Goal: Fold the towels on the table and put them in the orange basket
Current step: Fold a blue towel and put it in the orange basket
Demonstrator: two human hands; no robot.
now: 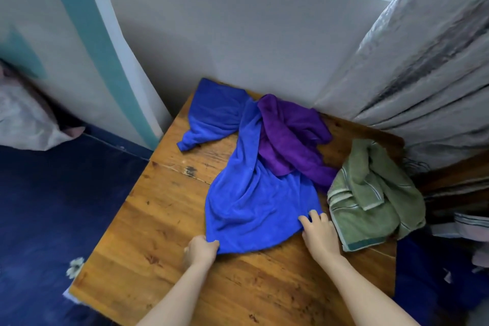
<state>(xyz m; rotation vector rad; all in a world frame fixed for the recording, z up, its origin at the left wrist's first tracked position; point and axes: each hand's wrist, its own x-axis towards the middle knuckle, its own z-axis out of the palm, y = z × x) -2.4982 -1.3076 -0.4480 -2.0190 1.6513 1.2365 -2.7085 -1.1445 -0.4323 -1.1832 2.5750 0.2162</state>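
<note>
This looks like a room in a home, most likely a bedroom. A worn wooden worktop [164, 219] stands against a plain grey wall [225, 21], with loose laundry on it: a blue towel [251, 193], a purple towel [291, 140] and a green towel [370, 193]. Right of the worktop hangs a pale pleated curtain [423, 61]. To its left a thick foam mattress [79, 47], white with a teal band, leans on the wall, with a pale pillow-like bundle [23, 119] beyond it. Dark blue floor covering [53, 206] with a flower motif [75, 267] spreads left of the worktop.
</note>
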